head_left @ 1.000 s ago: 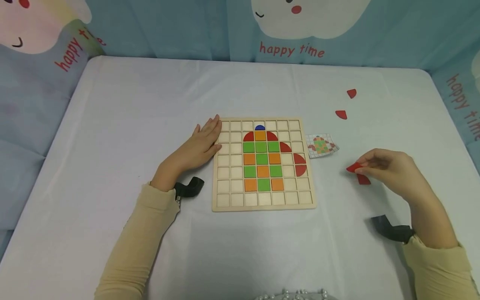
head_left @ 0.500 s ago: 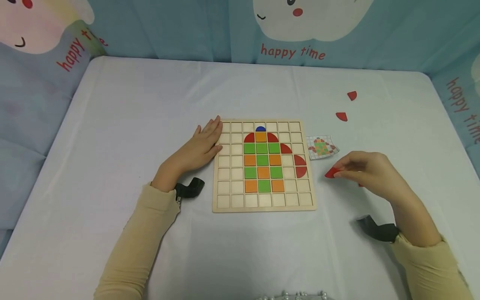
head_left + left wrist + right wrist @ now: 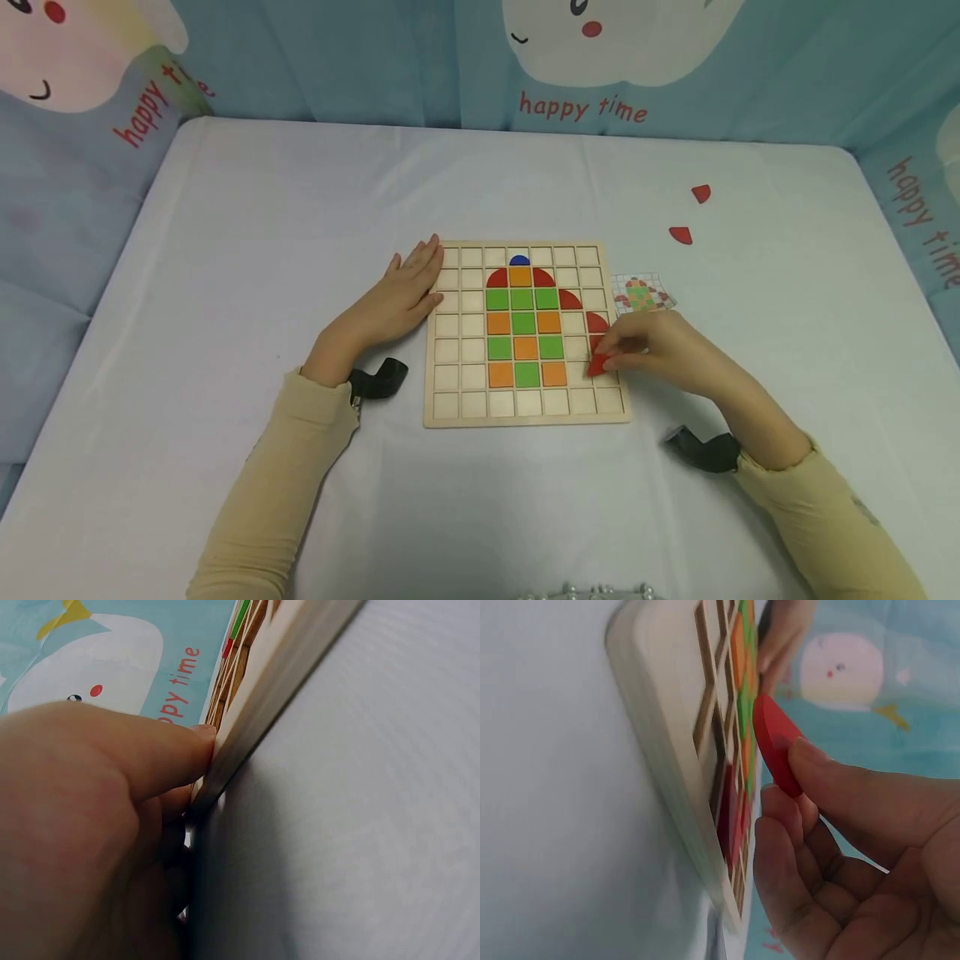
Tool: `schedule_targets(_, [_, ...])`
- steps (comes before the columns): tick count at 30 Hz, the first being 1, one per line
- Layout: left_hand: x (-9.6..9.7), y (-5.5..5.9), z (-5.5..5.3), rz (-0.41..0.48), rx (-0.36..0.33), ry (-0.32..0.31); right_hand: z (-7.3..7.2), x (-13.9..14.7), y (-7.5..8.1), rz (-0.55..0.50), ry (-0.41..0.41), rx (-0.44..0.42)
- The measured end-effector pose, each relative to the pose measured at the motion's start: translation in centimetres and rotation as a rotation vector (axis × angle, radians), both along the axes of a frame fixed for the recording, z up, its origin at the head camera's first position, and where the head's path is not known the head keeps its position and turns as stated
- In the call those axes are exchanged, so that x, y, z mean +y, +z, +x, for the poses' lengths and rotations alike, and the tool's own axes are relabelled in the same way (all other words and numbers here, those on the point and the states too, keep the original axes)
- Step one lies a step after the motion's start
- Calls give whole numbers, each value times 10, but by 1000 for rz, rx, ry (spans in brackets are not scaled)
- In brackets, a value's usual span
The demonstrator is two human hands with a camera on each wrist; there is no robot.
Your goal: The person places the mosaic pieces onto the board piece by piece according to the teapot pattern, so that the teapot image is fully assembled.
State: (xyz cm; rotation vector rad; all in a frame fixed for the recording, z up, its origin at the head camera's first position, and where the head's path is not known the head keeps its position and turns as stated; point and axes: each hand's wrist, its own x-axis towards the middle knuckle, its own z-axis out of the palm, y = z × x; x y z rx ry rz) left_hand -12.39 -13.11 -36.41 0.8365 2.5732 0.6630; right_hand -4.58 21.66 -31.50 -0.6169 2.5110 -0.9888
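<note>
A square wooden grid board (image 3: 528, 422) lies on the table, with green, orange and red pieces and one blue half-round set in its cells. My left hand (image 3: 393, 302) rests against the board's left edge, fingers stretched out; in the left wrist view the thumb (image 3: 169, 757) touches the rim. Between thumb and fingertips my right hand (image 3: 667, 350) pinches a red quarter-circle piece (image 3: 775, 742). It holds this piece over the right-hand columns, just below the red pieces set near the right edge. In the right wrist view the piece is tilted and raised above the grid.
A small printed pattern card (image 3: 637, 292) lies beside the board's right edge, partly behind the right hand. Two loose red quarter-circle pieces, one farther back (image 3: 701, 193) and one nearer (image 3: 680, 235), lie at the back right. A string of pearl beads (image 3: 600, 592) shows at the front edge.
My right hand has carried the red quarter-circle piece leftward from the table's right side to above the board. The left hand has stayed in place.
</note>
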Motion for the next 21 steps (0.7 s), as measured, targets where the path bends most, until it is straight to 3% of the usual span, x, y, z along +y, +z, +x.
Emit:
schedule_targets(9, [0, 0, 0, 7, -3, 2, -5, -13, -7, 14, 71, -31])
schedule_targets(21, [0, 0, 1, 6, -3, 0, -6, -22, -9, 33, 52, -25])
